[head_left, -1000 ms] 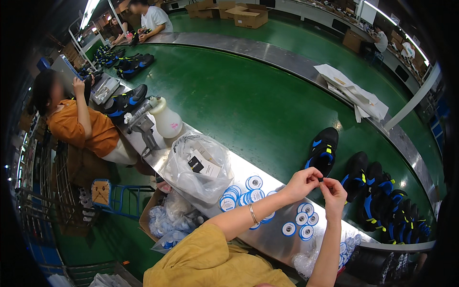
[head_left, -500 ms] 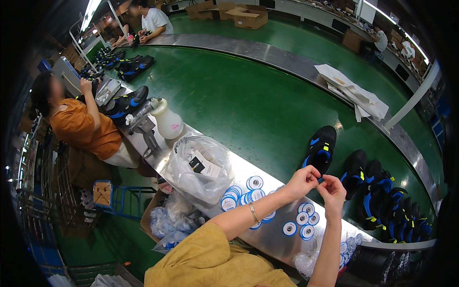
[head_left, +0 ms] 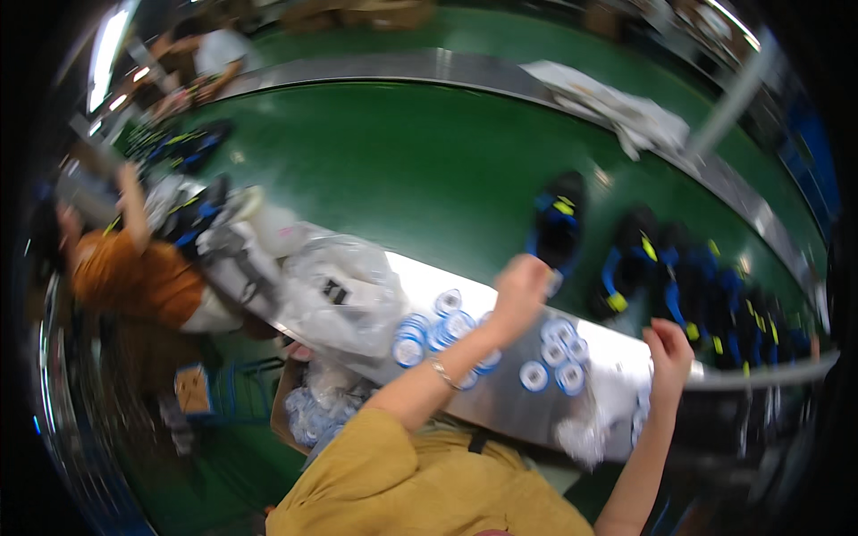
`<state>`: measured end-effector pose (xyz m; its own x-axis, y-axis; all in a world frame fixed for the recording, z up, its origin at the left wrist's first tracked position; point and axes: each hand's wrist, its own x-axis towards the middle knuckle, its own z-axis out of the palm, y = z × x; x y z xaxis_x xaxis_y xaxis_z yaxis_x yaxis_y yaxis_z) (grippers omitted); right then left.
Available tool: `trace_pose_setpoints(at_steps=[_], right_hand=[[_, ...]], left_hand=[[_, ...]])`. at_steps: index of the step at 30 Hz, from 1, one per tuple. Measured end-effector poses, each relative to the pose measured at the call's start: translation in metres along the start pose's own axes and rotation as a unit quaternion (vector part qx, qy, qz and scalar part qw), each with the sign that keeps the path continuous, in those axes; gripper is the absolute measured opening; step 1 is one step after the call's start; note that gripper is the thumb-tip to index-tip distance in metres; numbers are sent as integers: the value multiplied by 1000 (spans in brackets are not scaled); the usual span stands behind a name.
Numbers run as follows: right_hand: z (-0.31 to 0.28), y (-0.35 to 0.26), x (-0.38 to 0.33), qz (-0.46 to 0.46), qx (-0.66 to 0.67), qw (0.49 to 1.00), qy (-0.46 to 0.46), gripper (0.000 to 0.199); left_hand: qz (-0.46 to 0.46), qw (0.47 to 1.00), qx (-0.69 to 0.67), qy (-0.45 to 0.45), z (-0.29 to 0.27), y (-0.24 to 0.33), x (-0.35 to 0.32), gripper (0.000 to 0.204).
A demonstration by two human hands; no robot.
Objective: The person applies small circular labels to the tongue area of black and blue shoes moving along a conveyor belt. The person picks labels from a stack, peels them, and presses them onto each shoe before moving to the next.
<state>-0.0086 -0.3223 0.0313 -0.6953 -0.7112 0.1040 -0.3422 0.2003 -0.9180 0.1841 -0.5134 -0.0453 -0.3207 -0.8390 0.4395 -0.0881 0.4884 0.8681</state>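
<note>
My left hand (head_left: 523, 290) is closed, fingertips at the near end of a black shoe (head_left: 560, 214) with blue and yellow parts on the green surface. A small pale piece with a bluish edge (head_left: 554, 283) shows at those fingertips; blurred, it looks like one of the round labels. My right hand (head_left: 670, 353) is held apart over the metal ledge, fingers curled together; what they hold, if anything, is too smeared to see. Between my arms lie round blue-rimmed white labels (head_left: 563, 355), with another group of labels (head_left: 447, 330) left of my left forearm.
A row of similar shoes (head_left: 688, 286) stands to the right. Leftward on the metal ledge (head_left: 500, 415) are a clear plastic bag (head_left: 344, 299) with cards and a white bottle (head_left: 273, 228). A carton of crumpled plastic (head_left: 322, 406) stands below. A co-worker in orange (head_left: 134, 277) is at far left.
My hands, pinched together before, have parted: the left went toward the shoe, the right drew away rightward and nearer me. The whole view has shifted and blurred.
</note>
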Motion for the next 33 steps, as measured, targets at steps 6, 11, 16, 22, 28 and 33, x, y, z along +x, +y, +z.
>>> trace_pose_setpoints(at_steps=[6, 11, 16, 22, 28, 33], right_hand=[[-54, 17, -37, 41, -13, 998, 40, 14], [-70, 43, -74, 132, 7, 990, 40, 13], [-56, 53, -69, 87, -136, 987, 13, 18], [-21, 69, -29, 103, -345, 932, -40, 20], [-24, 67, -36, 25, -192, 981, -3, 10], [-25, 42, -53, -32, -78, 996, -9, 6]], left_hand=[[-115, 992, -41, -12, -33, -13, -1, 10], [-153, 985, -75, -10, -32, -2, 3, 13], [-61, 987, 151, -2, -35, 9, -4, 13], [120, 984, 85, -100, 9, 68, -61, 28], [240, 890, 28, -386, 69, 93, -148, 44], [269, 860, 39, -431, 80, 85, -168, 44]])
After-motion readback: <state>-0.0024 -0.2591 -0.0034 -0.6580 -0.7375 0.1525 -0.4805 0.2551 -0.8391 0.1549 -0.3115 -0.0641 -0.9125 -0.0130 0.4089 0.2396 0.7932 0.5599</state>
